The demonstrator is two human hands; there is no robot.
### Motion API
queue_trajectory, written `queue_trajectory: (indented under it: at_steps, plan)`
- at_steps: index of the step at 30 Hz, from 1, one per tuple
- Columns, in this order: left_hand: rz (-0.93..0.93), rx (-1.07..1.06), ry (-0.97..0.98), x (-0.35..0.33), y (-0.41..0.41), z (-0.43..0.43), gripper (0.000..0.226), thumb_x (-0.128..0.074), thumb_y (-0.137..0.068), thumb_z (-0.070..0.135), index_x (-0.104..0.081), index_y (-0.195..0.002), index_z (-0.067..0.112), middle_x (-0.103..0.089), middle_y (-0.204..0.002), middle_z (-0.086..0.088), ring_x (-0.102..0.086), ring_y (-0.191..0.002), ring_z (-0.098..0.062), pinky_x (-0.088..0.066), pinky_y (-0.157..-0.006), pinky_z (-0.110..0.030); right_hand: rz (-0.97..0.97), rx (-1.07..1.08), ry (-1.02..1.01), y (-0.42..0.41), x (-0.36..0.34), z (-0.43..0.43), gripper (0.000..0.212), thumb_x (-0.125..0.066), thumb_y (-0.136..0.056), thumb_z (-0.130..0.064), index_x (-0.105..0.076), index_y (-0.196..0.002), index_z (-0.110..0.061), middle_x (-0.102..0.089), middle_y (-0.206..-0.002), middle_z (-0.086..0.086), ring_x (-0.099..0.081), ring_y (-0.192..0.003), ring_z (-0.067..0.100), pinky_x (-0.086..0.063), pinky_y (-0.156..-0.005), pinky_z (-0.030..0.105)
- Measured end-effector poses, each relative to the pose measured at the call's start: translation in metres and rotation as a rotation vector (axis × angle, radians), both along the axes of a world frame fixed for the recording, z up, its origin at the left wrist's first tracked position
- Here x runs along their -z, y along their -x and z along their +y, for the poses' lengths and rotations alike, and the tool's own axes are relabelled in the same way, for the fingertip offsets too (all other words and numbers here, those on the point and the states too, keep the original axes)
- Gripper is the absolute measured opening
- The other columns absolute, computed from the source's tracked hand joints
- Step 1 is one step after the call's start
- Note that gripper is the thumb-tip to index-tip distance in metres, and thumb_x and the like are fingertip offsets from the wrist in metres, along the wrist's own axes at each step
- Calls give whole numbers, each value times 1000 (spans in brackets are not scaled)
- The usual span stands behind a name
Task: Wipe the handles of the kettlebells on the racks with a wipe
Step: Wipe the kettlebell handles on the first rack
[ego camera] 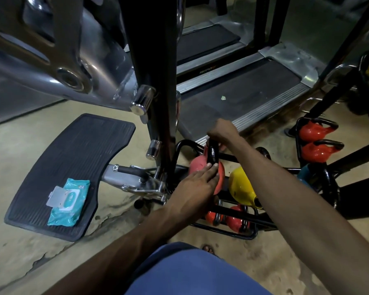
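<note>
A pink-red kettlebell (197, 166) sits on the low black rack (232, 233) in the middle of the view. My left hand (197, 183) lies flat on its round body with fingers straight. My right hand (222, 133) grips the top of its black handle (212, 155); a wipe under the fingers cannot be made out. A yellow kettlebell (242, 186) stands just right of it. Two small red kettlebells (234, 218) sit on the rack's lower bar.
A teal pack of wipes (67, 202) lies with its lid open on a black rubber footplate (73, 162) at left. A black machine post (156, 81) rises just left of the rack. Treadmills (243, 92) lie behind. More red kettlebells (315, 141) fill a rack at right.
</note>
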State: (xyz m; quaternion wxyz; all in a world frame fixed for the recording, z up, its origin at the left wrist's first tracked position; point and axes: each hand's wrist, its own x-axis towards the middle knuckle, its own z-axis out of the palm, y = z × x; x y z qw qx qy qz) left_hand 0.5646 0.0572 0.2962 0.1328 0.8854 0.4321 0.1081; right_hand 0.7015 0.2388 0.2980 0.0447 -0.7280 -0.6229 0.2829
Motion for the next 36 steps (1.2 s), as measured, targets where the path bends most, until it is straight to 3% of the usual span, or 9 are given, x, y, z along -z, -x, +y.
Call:
queue_trajectory:
  at_steps: [5,10,13,19,21,24,29,33,36]
  plan:
    - [-56,-9,0,7,2,2,63,-57,-99,30,-34,-154,12,-21,-166,-5,-16,-153,-18,-7,-119,-27,510,530,-76,-21,53,-23,30,-64,-68,-42,-55,-67,-13,-58,-75,13,-69,-80,38,-60,-72,47]
    - [-60,-13,-6,12,4,3,59,-57,-99,30,-39,-152,14,-23,-165,-3,-18,-153,-16,-13,-121,-29,1184,960,104,-1,47,-55,15,-49,-96,0,-62,-96,8,-64,-80,25,-65,-60,33,-59,-50,38]
    - [-52,-3,2,13,5,4,62,-61,-96,29,-39,-152,13,-26,-164,-4,-21,-152,-18,-16,-122,-30,1358,1053,272,0,38,-52,29,-35,-105,-7,-59,-101,10,-65,-83,22,-65,-67,31,-57,-44,36]
    - [-82,-12,23,17,6,5,59,-58,-98,31,-40,-152,14,-27,-164,-3,-23,-151,-16,-28,-122,-36,1484,913,371,-3,30,-83,35,-35,-102,-8,-66,-99,8,-74,-77,20,-74,-62,25,-61,-70,35]
    - [-97,-3,16,15,7,4,58,-58,-98,32,-43,-150,14,-29,-163,-3,-26,-150,-16,-30,-121,-36,1458,925,311,-5,30,-85,31,-39,-100,-5,-66,-109,6,-72,-88,22,-72,-68,28,-61,-64,34]
    - [-211,-77,110,12,15,5,53,-58,-98,33,-48,-147,16,-35,-160,3,-38,-144,-12,-41,-114,-35,1178,894,-95,-1,36,-101,14,-55,-96,-2,-66,-96,-10,-67,-88,12,-64,-76,25,-55,-66,34]
    - [-366,-306,181,5,27,40,48,-55,-98,11,-52,-145,18,-46,-153,1,-45,-138,-10,-35,-118,-32,582,314,-591,11,31,-174,24,-55,-102,-14,-67,-121,-21,-71,-117,-6,-66,-109,7,-53,-91,24]
    - [-453,-375,266,-10,14,89,55,-44,-92,-8,-54,-143,11,-53,-148,-9,-47,-139,-17,-34,-119,-36,351,-37,-559,6,37,-131,37,-54,-99,-12,-60,-136,-11,-59,-143,6,-51,-137,21,-42,-115,37]
    - [-396,-398,334,-24,3,116,57,-42,-94,-8,-49,-147,12,-52,-148,-11,-47,-139,-20,-34,-117,-30,206,-254,-511,-10,33,-104,35,-51,-98,-16,-59,-131,-12,-59,-138,9,-49,-137,29,-47,-107,46]
